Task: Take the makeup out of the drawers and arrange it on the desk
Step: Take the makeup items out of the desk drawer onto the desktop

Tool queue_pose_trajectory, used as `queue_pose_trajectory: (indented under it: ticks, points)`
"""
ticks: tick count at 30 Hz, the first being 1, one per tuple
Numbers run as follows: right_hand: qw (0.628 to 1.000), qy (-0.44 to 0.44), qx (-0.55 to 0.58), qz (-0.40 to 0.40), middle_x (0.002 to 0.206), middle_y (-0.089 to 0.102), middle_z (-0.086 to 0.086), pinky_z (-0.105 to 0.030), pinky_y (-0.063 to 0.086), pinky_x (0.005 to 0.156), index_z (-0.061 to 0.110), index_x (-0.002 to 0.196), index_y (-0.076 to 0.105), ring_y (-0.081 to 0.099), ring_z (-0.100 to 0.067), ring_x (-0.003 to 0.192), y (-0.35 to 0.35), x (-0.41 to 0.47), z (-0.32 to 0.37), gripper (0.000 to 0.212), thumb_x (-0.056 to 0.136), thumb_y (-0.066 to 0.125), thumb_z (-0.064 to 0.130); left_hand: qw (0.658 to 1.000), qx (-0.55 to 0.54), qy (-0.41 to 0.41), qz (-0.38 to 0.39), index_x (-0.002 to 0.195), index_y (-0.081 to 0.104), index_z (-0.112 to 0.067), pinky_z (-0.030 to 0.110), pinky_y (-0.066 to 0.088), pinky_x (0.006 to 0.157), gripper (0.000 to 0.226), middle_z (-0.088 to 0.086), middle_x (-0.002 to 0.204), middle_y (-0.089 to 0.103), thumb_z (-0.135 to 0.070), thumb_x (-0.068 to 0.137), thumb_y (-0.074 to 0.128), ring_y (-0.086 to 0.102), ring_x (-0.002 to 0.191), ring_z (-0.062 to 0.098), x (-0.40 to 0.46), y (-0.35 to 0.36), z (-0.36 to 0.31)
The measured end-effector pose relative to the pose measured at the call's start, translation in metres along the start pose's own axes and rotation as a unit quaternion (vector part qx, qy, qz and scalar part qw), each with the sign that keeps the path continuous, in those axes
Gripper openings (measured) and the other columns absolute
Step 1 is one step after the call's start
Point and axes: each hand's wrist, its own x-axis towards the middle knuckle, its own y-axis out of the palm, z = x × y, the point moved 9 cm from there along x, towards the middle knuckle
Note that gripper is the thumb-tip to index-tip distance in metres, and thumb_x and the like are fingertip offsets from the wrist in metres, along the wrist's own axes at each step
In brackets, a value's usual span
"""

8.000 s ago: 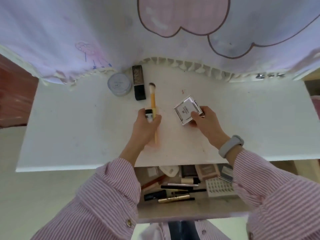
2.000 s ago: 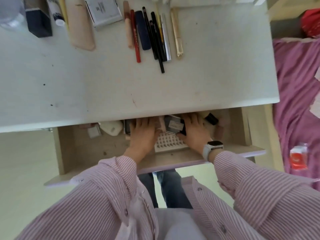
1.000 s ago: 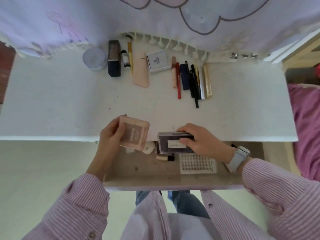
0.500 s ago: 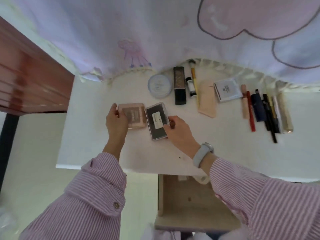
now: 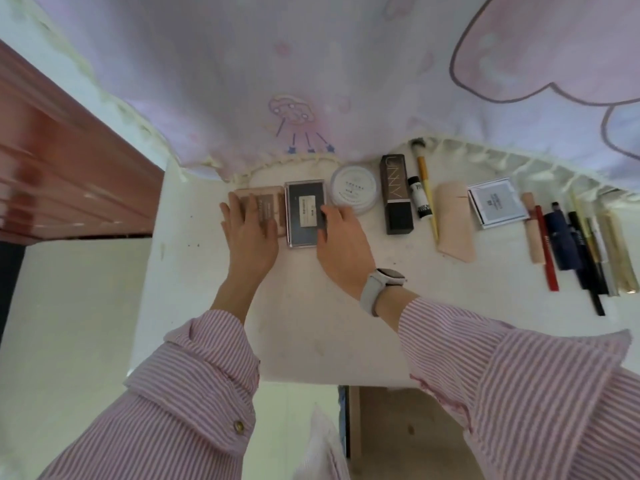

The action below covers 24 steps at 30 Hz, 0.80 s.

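Step in hand: setting two flat cases down at the left end of the row of makeup on the worktop.

Left hand: arm reaching forward, palm down, fingers straight and spread, resting flat on the pink case; nothing gripped.

Right hand: arm reaching forward, wrist wearing a watch; fingers extended, tips touching the right edge of the dark case. Whether the thumb presses the case cannot be told.

Cases: lying flat side by side, edges touching, between the two hands. Just right of the right fingers, a round jar; beyond it a dark tall box, a brush, a square compact and a row of pencils.

Drawer: open below the worktop's near edge, only partly seen; contents hidden.

Next move, as judged: nudge both cases square with the row, lift the hands off, return to the drawer for whatever remains.
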Motion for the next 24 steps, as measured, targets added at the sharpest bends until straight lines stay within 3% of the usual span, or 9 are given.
queue_pose_trajectory:
  ticks: [5, 8, 11, 13, 15, 17, 19, 21, 24]
  points:
    - [0.997, -0.069, 0.045, 0.007, 0.124, 0.051, -0.011, -0.028, 0.044, 0.095, 0.003, 0.124, 0.051, 0.052, -0.022, 0.11, -0.019, -0.043, -0.011, 0.032, 0.092, 0.043, 0.004, 0.996, -0.058, -0.037, -0.056, 0.139, 0.035, -0.011, 0.052, 0.009, 0.113, 0.048, 0.013, 0.152, 0.018, -0.012, 0.092, 0.043, 0.007, 0.141, 0.035, -0.032, -0.01, -0.019]
    - [0.995, -0.09, 0.05, 0.016, 0.116, 0.057, -0.006, -0.017, 0.044, 0.087, 0.006, 0.116, 0.058, 0.057, -0.015, 0.099, -0.038, -0.089, -0.041, 0.027, 0.091, 0.045, 0.004, 0.989, -0.067, 0.073, -0.113, 0.127, 0.049, -0.006, 0.054, 0.025, 0.108, 0.042, 0.019, 0.14, 0.039, -0.018, 0.087, 0.044, 0.029, 0.134, 0.036, -0.092, -0.005, -0.05]
    - [0.995, -0.094, 0.036, 0.026, 0.103, 0.062, -0.002, -0.009, 0.042, 0.073, 0.009, 0.107, 0.061, 0.055, -0.005, 0.079, -0.06, -0.14, -0.078, 0.027, 0.091, 0.04, 0.016, 0.979, -0.067, 0.151, -0.117, 0.116, 0.05, -0.015, 0.039, 0.031, 0.102, 0.032, 0.013, 0.127, 0.051, -0.023, 0.086, 0.042, 0.04, 0.12, 0.025, -0.161, 0.019, -0.074]
    - [0.994, -0.093, 0.017, 0.049, 0.092, 0.064, 0.0, -0.007, 0.042, 0.065, 0.01, 0.1, 0.062, 0.051, -0.001, 0.071, -0.07, -0.177, -0.106, 0.028, 0.088, 0.039, 0.019, 0.971, -0.078, 0.21, -0.084, 0.111, 0.048, -0.017, 0.028, 0.03, 0.099, 0.026, 0.005, 0.12, 0.05, -0.021, 0.086, 0.044, 0.043, 0.111, 0.021, -0.205, 0.04, -0.094]
    - [0.992, -0.075, -0.017, 0.096, 0.084, 0.065, 0.001, -0.015, 0.044, 0.059, 0.011, 0.098, 0.063, 0.054, -0.003, 0.065, -0.072, -0.215, -0.142, 0.028, 0.087, 0.039, 0.022, 0.958, -0.093, 0.271, -0.021, 0.107, 0.05, -0.015, 0.026, 0.039, 0.093, 0.022, 0.003, 0.112, 0.053, -0.017, 0.085, 0.047, 0.047, 0.103, 0.018, -0.247, 0.068, -0.111]
    - [0.987, -0.025, -0.057, 0.147, 0.087, 0.067, -0.001, -0.019, 0.043, 0.06, 0.014, 0.102, 0.064, 0.063, -0.017, 0.07, -0.07, -0.249, -0.188, 0.024, 0.089, 0.045, 0.021, 0.948, -0.085, 0.302, 0.057, 0.104, 0.058, -0.013, 0.027, 0.047, 0.085, 0.022, 0.005, 0.103, 0.062, -0.016, 0.084, 0.048, 0.053, 0.096, 0.016, -0.281, 0.102, -0.121]
    - [0.978, 0.038, -0.108, 0.175, 0.102, 0.067, -0.006, -0.018, 0.039, 0.069, 0.013, 0.11, 0.063, 0.063, -0.024, 0.086, -0.073, -0.274, -0.239, 0.024, 0.09, 0.051, 0.012, 0.944, -0.043, 0.294, 0.143, 0.106, 0.062, -0.012, 0.03, 0.049, 0.083, 0.028, 0.005, 0.103, 0.064, -0.019, 0.085, 0.045, 0.058, 0.095, 0.019, -0.303, 0.143, -0.126]
    - [0.957, 0.11, -0.172, 0.208, 0.121, 0.057, -0.01, -0.026, 0.04, 0.086, 0.011, 0.123, 0.055, 0.054, -0.026, 0.108, -0.079, -0.29, -0.292, 0.032, 0.091, 0.047, 0.011, 0.943, 0.036, 0.249, 0.216, 0.121, 0.055, -0.014, 0.038, 0.044, 0.092, 0.037, 0.008, 0.122, 0.056, -0.018, 0.086, 0.046, 0.052, 0.112, 0.027, -0.312, 0.186, -0.122]
    - [0.94, 0.144, -0.236, 0.199, 0.139, 0.041, -0.013, -0.039, 0.037, 0.101, 0.01, 0.135, 0.04, 0.038, -0.029, 0.127, -0.096, -0.293, -0.345, 0.048, 0.088, 0.048, 0.009, 0.925, 0.181, 0.193, 0.272, 0.145, 0.022, -0.021, 0.053, 0.018, 0.11, 0.06, 0.008, 0.152, 0.021, -0.022, 0.09, 0.046, 0.015, 0.139, 0.035, -0.309, 0.237, -0.113]
